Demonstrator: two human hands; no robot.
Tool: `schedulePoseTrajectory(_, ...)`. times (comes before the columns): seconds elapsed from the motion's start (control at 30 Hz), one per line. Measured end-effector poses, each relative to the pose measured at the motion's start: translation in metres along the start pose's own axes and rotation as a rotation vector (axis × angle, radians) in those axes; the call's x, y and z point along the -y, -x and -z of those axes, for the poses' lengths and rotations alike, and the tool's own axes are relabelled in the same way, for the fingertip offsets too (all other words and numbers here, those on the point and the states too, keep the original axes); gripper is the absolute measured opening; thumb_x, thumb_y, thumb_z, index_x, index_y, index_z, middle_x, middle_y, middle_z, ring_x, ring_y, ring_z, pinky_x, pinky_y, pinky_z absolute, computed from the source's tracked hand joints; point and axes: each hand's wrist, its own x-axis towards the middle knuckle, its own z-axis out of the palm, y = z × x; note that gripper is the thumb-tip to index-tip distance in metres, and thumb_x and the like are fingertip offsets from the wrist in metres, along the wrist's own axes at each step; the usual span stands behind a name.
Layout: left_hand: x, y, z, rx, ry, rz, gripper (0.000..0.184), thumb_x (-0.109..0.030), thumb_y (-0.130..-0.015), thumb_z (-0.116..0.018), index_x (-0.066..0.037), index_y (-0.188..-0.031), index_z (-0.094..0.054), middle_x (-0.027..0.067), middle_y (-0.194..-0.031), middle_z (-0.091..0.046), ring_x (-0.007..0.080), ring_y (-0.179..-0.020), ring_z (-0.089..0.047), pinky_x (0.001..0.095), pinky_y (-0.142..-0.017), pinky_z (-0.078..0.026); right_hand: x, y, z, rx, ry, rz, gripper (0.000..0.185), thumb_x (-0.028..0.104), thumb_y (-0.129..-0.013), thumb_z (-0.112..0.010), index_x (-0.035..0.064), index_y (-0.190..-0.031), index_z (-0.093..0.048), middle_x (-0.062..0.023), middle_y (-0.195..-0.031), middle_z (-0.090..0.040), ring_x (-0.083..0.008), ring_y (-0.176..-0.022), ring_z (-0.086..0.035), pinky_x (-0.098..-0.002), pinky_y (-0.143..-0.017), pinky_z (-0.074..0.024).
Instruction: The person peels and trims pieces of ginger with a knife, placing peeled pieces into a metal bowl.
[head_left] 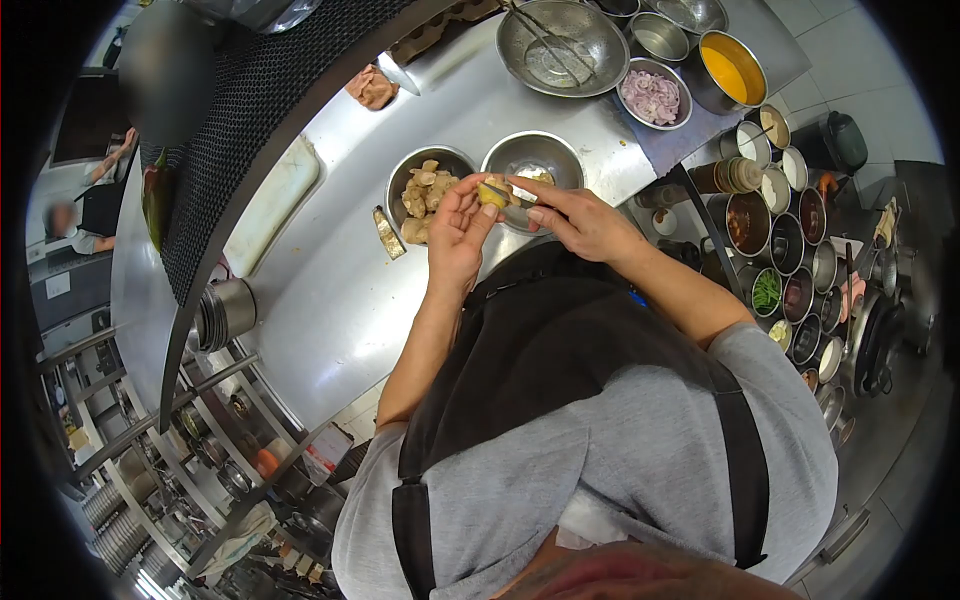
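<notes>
My left hand (459, 230) pinches a small yellowish lump (492, 194), which looks like a piece of root vegetable with some darker skin on it. Against that lump, my right hand (583, 222) holds a small knife (523, 196); its short blade shows only in part. Beneath the left hand is a steel bowl (396, 178) of pale brown chunks (428, 190). A second steel bowl (508, 146) stands to its right, behind the fingers, with a few scraps inside. Left of the chunks lies a flat, gold-coloured strip (387, 235) on the counter.
A white board (272, 208) lies at the left. At the back are a large steel colander (562, 48), a bowl of sliced onion (652, 97) and a pot of orange liquid (729, 72). Several food containers crowd the right. A person (75, 222) stands far left.
</notes>
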Motion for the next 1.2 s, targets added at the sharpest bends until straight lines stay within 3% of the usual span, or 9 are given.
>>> schedulePoseTrajectory(0.17, 0.002, 0.003, 0.000, 0.020, -0.075, -0.029, 0.037, 0.004, -0.090, -0.054, 0.000, -0.126, -0.047, 0.0096, -0.118, -0.057, 0.0156, -0.109, -0.056, 0.0272, -0.085, -0.047, -0.001, -0.007, -0.002, 0.024, -0.021, -0.004, 0.041, 0.021, -0.096, -0.048, 0.0118, -0.136, -0.046, -0.0149, -0.084, -0.066, -0.0261, -0.078, -0.067, -0.0372, -0.077, -0.0510)
schedulePoseTrajectory(0.3, 0.008, 0.006, -0.004, 0.012, -0.127, 0.000, 0.038, 0.004, -0.090, -0.054, 0.000, -0.127, -0.046, 0.0102, -0.117, -0.058, 0.0163, -0.108, -0.056, 0.0279, -0.084, -0.047, 0.000, -0.008, -0.002, -0.020, -0.143, -0.114, 0.035, 0.021, -0.097, -0.047, 0.0105, -0.130, -0.050, -0.0093, -0.079, -0.065, -0.0184, -0.058, -0.060, -0.0327, -0.059, -0.0493)
schedulePoseTrajectory(0.43, 0.005, 0.001, -0.003, -0.003, 0.098, 0.063, 0.038, 0.004, -0.091, -0.053, 0.000, -0.128, -0.046, 0.0119, -0.122, -0.055, 0.0186, -0.110, -0.056, 0.0301, -0.086, -0.049, -0.005, -0.004, -0.006, -0.082, -0.330, -0.175, 0.035, 0.021, -0.097, -0.047, 0.0104, -0.130, -0.049, -0.0053, -0.079, -0.064, -0.0111, -0.045, -0.051, -0.0275, -0.046, -0.0433)
schedulePoseTrajectory(0.67, -0.011, -0.009, -0.002, -0.047, 0.290, 0.160, 0.036, 0.002, -0.091, -0.053, -0.002, -0.127, -0.046, 0.0126, -0.123, -0.053, 0.0200, -0.110, -0.056, 0.0325, -0.092, -0.050, -0.006, 0.001, 0.003, -0.068, -0.140, -0.133, 0.041, 0.020, -0.099, -0.045, 0.0097, -0.138, -0.044, -0.0041, -0.081, -0.064, -0.0089, -0.047, -0.051, -0.0246, -0.048, -0.0444)
schedulePoseTrajectory(0.73, -0.011, -0.010, -0.005, -0.081, 0.265, 0.160, 0.034, 0.001, -0.092, -0.053, -0.002, -0.125, -0.047, 0.0126, -0.123, -0.053, 0.0196, -0.110, -0.057, 0.0323, -0.093, -0.050, 0.000, 0.003, 0.001, -0.081, 0.083, 0.012, 0.044, 0.022, -0.095, -0.049, 0.0081, -0.137, -0.044, -0.0194, -0.097, -0.067, -0.0355, -0.075, -0.066, -0.0399, -0.070, -0.0514)
schedulePoseTrajectory(0.77, -0.010, -0.010, -0.006, -0.088, 0.246, 0.155, 0.032, 0.000, -0.092, -0.054, -0.002, -0.124, -0.047, 0.0126, -0.122, -0.054, 0.0193, -0.109, -0.057, 0.0323, -0.093, -0.050, 0.004, 0.003, 0.000, -0.081, 0.083, 0.011, 0.044, 0.022, -0.095, -0.049, 0.0081, -0.137, -0.044, -0.0194, -0.097, -0.067, -0.0355, -0.075, -0.066, -0.0399, -0.070, -0.0514)
schedulePoseTrajectory(0.83, -0.011, -0.010, -0.007, -0.094, 0.228, 0.153, 0.030, 0.000, -0.092, -0.054, -0.001, -0.122, -0.048, 0.0127, -0.121, -0.054, 0.0191, -0.108, -0.057, 0.0323, -0.093, -0.050, 0.017, 0.002, 0.002, -0.014, 0.085, -0.127, 0.046, 0.023, -0.094, -0.051, 0.0068, -0.137, -0.043, -0.0260, -0.106, -0.062, -0.0439, -0.096, -0.060, -0.0451, -0.082, -0.0476)
schedulePoseTrajectory(1.03, -0.010, -0.009, -0.009, -0.064, 0.158, 0.089, 0.031, -0.003, -0.092, -0.055, -0.003, -0.123, -0.049, 0.0124, -0.120, -0.057, 0.0210, -0.109, -0.058, 0.0341, -0.094, -0.048, 0.004, -0.001, 0.000, -0.080, 0.114, 0.024, 0.048, 0.023, -0.094, -0.051, 0.0090, -0.139, -0.041, -0.0267, -0.105, -0.062, -0.0431, -0.095, -0.060, -0.0454, -0.081, -0.0476)
schedulePoseTrajectory(1.2, -0.010, -0.009, -0.010, -0.084, 0.154, 0.100, 0.032, 0.000, -0.092, -0.054, 0.001, -0.123, -0.047, 0.0144, -0.117, -0.057, 0.0187, -0.105, -0.059, 0.0322, -0.091, -0.050, 0.005, -0.003, 0.002, -0.032, 0.093, -0.030, 0.046, 0.021, -0.094, -0.051, 0.0104, -0.138, -0.042, -0.0255, -0.109, -0.062, -0.0431, -0.097, -0.060, -0.0456, -0.083, -0.0477)
